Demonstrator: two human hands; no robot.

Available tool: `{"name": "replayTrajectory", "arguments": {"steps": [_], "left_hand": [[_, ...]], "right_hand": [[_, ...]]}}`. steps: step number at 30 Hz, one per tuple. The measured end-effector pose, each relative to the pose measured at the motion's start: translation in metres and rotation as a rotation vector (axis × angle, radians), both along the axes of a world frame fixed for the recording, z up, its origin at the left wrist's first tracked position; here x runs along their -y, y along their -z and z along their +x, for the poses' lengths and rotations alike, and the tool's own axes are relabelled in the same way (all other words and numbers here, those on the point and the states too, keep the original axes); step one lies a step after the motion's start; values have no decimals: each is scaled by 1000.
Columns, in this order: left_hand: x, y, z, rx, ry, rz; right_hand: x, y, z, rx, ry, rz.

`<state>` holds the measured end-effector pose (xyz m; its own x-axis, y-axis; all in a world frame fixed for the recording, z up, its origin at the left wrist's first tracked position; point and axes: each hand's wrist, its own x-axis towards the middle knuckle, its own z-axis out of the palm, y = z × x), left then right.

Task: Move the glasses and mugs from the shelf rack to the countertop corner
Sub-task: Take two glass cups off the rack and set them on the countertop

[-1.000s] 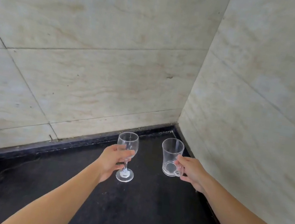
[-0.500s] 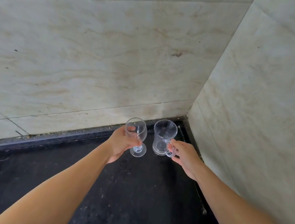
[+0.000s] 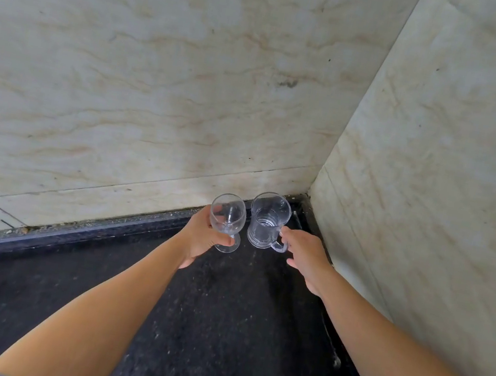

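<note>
The black speckled stone bench (image 3: 214, 331) runs into a corner formed by two walls of cream marble tile, the back wall (image 3: 161, 73) and the right-hand wall (image 3: 460, 159). A low black upstand (image 3: 83, 233) edges the bench along the back wall.

A clear glass mug (image 3: 267, 221) stands upright on the bench in the far right corner, close to both walls. Its handle (image 3: 279, 247) points toward the person. The right hand (image 3: 307, 258) reaches in from the right, with its thumb and forefinger at the top of that handle and the other fingers fairly straight below it. Whether they pinch the handle or only touch it cannot be told from this view.

Just left of the mug, almost touching it, is a clear stemmed wine glass (image 3: 227, 215). The left hand (image 3: 203, 236) grips it from the left, the fingers curled round the lower bowl and the stem and the thumb across the front. The round foot of the glass shows below the fingers, at or just above the bench surface. Whether it rests there cannot be made out. The bowl leans slightly to the left.

Both bare forearms stretch in from the near edge of the bench toward the corner.
</note>
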<state>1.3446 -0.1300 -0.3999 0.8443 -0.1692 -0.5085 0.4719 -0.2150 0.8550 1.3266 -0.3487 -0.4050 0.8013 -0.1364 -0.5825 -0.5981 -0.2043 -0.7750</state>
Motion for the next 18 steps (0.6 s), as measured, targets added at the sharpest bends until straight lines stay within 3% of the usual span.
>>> {"name": "replayTrajectory", "arguments": {"steps": [4, 7, 10, 14, 18], "left_hand": [[-6, -4, -11, -41, -35, 98], [-24, -18, -33, 5, 43, 398], [-51, -42, -72, 104, 232, 685], [-94, -76, -132, 201, 424, 962], [-140, -106, -200, 250, 394, 1138]], "right_hand": [[1, -8, -18, 26, -83, -218], [-1, -25, -42, 114, -264, -581], [-19, -52, -67, 218, -477, -799], [-70, -93, -93, 377, -782, -937], [-138, -124, -115, 515, -1060, -990]]}}
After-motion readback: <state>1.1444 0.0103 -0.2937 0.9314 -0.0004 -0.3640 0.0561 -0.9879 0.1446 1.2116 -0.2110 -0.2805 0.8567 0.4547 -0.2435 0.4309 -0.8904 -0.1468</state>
